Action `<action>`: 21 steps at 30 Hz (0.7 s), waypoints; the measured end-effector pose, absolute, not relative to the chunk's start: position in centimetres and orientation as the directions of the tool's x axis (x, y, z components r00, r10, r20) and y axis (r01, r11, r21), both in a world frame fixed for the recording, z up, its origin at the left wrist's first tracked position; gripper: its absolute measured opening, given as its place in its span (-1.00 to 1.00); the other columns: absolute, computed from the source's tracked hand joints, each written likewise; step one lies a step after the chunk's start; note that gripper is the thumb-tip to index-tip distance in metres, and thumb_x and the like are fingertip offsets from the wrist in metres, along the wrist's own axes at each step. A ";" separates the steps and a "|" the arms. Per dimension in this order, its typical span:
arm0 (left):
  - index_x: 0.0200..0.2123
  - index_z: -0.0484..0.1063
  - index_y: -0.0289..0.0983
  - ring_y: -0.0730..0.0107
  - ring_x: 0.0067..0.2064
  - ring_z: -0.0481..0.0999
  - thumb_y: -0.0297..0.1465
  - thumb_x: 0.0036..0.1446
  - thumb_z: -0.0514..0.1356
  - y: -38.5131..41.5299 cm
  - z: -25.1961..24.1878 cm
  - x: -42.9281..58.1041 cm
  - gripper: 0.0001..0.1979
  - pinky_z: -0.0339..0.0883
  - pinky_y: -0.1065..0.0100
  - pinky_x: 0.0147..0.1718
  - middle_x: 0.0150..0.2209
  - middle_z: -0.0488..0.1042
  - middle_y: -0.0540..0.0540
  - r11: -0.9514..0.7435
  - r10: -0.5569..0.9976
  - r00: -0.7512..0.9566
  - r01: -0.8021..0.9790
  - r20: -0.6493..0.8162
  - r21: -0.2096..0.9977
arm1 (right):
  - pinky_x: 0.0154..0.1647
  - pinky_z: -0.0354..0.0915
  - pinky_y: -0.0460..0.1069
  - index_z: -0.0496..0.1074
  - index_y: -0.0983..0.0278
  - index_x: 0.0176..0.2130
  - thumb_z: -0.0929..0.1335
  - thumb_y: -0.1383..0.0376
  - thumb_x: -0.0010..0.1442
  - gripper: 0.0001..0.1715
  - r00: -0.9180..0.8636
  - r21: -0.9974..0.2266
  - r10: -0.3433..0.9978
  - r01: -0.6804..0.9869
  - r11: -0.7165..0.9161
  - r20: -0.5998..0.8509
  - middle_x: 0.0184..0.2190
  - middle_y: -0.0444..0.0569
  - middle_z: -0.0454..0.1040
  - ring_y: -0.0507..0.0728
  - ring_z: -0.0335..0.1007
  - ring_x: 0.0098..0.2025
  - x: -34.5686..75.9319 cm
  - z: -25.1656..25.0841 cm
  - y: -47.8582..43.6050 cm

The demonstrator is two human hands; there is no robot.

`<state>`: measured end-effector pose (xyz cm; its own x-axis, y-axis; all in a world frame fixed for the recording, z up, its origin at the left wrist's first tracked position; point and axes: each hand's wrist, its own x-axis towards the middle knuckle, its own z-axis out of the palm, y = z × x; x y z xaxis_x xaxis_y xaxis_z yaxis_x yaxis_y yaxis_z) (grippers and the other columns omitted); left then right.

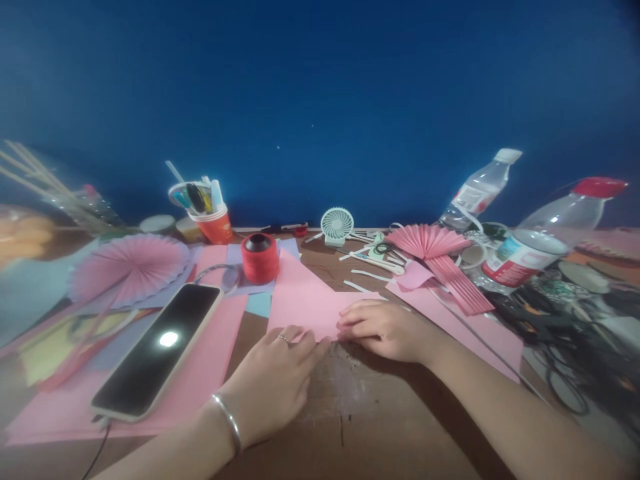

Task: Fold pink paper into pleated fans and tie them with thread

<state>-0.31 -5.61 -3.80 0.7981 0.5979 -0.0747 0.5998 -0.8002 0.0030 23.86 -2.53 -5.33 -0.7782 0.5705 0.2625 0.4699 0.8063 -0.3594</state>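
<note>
pressing the near edge of the pink sheet at mid-tabletop, the left hand and right hand lie flat, fingers outstretched, gripping nothing, the sheet running away toward the far edge.

Left hand and right hand lie palm-down — fingers flat, tips nearly meeting

A dark phone lies at the left of the worktop, just in front of a round pink rosette. Behind stand a red thread spool, an orange cup of pens and a small fan. A white-capped bottle and a red-capped bottle lean at the right.
</note>
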 end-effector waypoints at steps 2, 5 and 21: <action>0.17 -0.01 -0.21 0.13 -0.01 0.20 -0.47 0.06 -0.04 -5.7 -3.8 -0.1 -0.44 0.11 0.11 -0.07 -0.02 0.28 -0.12 -0.796 0.603 0.794 0.605 -0.078 -0.007 | 0.01 0.17 0.01 0.43 0.18 -0.12 0.22 0.38 0.19 -0.69 -0.787 -0.359 0.557 0.456 0.815 0.266 -0.17 -0.08 0.47 0.05 0.27 -0.03 23.9 -5.4 -2.4; 0.17 -0.02 -0.19 0.11 -0.02 0.20 -0.48 0.04 -0.04 -5.8 -3.5 0.4 -0.42 0.13 0.09 -0.10 -0.05 0.29 -0.12 -0.791 0.611 0.788 0.611 -0.074 -0.027 | 0.00 0.18 0.00 0.44 0.20 -0.14 0.23 0.39 0.18 -0.70 -0.797 -0.352 0.540 0.441 0.826 0.270 -0.17 -0.06 0.47 0.05 0.27 -0.03 23.9 -5.2 -2.4; 0.12 0.08 -0.31 0.22 -0.02 0.24 -0.48 0.02 -0.04 -5.8 -3.6 2.4 -0.47 0.13 0.20 -0.07 -0.01 0.30 -0.15 -0.819 0.574 0.815 0.572 -0.084 -0.043 | -0.05 0.20 0.02 0.51 0.17 -0.26 0.30 0.30 0.12 -0.80 -0.777 -0.412 0.576 0.451 0.792 0.256 -0.19 -0.08 0.49 0.08 0.30 -0.11 25.1 -4.9 -1.6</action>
